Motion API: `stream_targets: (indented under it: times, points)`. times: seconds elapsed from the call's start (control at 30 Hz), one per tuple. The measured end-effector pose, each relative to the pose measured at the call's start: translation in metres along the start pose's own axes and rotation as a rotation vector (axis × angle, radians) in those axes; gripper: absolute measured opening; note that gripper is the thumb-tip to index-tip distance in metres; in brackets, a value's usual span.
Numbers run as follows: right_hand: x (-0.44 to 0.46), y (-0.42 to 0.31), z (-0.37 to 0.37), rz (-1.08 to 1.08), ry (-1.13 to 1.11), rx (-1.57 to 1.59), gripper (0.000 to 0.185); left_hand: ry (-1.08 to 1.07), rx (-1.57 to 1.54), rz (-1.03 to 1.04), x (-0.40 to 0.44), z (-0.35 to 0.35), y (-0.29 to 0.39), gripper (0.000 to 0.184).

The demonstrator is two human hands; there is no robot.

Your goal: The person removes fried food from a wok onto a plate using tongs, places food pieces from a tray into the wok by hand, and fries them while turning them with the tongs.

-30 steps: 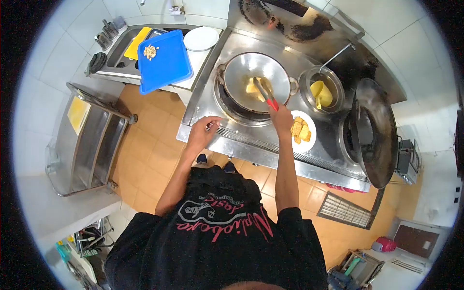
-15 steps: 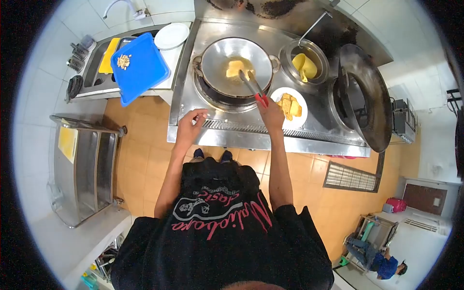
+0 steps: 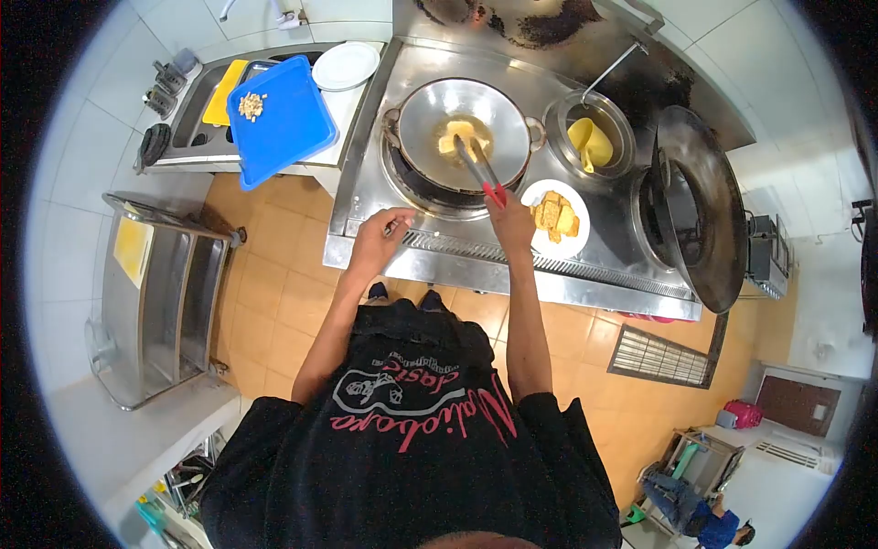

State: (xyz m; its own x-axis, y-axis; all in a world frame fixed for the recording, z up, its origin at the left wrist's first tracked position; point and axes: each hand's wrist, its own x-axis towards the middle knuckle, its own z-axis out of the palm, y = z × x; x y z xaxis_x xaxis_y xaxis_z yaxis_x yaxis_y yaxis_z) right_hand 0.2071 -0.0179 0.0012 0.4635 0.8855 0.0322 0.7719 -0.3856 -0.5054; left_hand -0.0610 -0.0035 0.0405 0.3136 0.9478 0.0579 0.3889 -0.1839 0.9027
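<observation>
My right hand (image 3: pixel 512 229) is closed around the red grip of metal tongs (image 3: pixel 474 166). The tongs reach down into a wide wok (image 3: pixel 425 114), their tips at yellowish pieces of food (image 3: pixel 459 137) lying in oil. Just right of the tongs, golden-brown fried pieces (image 3: pixel 554 214) rest on a white plate (image 3: pixel 576 242). Over the stove's front edge, my left hand (image 3: pixel 377 242) hovers with nothing in it, its fingers loosely bent and the thumb apart from them.
A blue tray (image 3: pixel 288 137) with small pale pieces lies by the sink at left, beside a white plate (image 3: pixel 346 66). On the right are a pot holding a yellow scoop (image 3: pixel 594 142) and a large tilted dark wok (image 3: pixel 709 192). A person (image 3: pixel 700 517) sits far off, lower right.
The view has shifted slightly, so the stove sits a little lower and further right. My left hand's fingers have curled in somewhat. The tongs remain at the food in the wok.
</observation>
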Motion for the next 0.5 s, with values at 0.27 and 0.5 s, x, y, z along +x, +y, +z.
stream_targets:
  times: [0.27,0.5]
  points:
    - [-0.007,0.007,-0.016,0.033,-0.001,-0.085,0.042,0.023,-0.010,-0.008,-0.004,0.000,0.003,0.020]
    - [0.009,0.005,-0.017,-0.014,0.029,-0.039,0.042,0.030,-0.008,-0.013,-0.004,0.006,0.002,0.020]
